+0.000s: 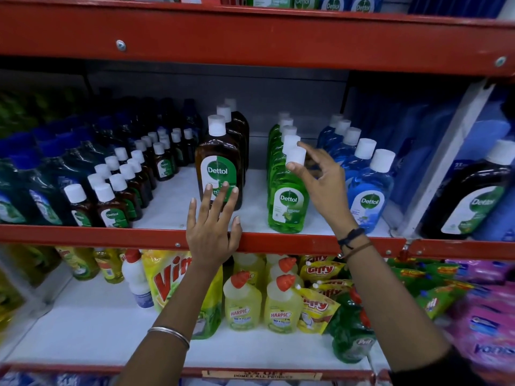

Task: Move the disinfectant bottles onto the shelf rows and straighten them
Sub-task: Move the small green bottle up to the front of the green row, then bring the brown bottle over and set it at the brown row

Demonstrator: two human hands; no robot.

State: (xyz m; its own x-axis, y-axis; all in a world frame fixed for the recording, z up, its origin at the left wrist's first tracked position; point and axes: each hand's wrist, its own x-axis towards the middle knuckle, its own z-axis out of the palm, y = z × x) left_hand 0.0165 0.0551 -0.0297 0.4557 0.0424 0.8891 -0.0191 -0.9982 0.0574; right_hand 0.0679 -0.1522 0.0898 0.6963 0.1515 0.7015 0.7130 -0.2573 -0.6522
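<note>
1. Red metal shelving point(156, 237) is facing us, and the middle level's white board is carrying the disinfectant bottles in files running front to back, so each kind is showing 1 label at the edge.
2. We are spreading our left hand point(213, 232) flat, fingers splayed and gripping nothing, with the fingertips touching the lower label of the front brown bottle point(218, 168); we judge this is nudging it square and back into its file.
3. We are pinching the white cap point(296, 156) of the front green bottle point(288, 201) between thumb and fingers of our right hand point(323, 185), since the cap gives a handle for twisting the label forward.
4. Blue bottles point(366, 193) are standing in their own file just to the right, already facing out.
5. Small brown bottles point(111, 210) at left are looking uneven, likely needing straightening next.
</note>
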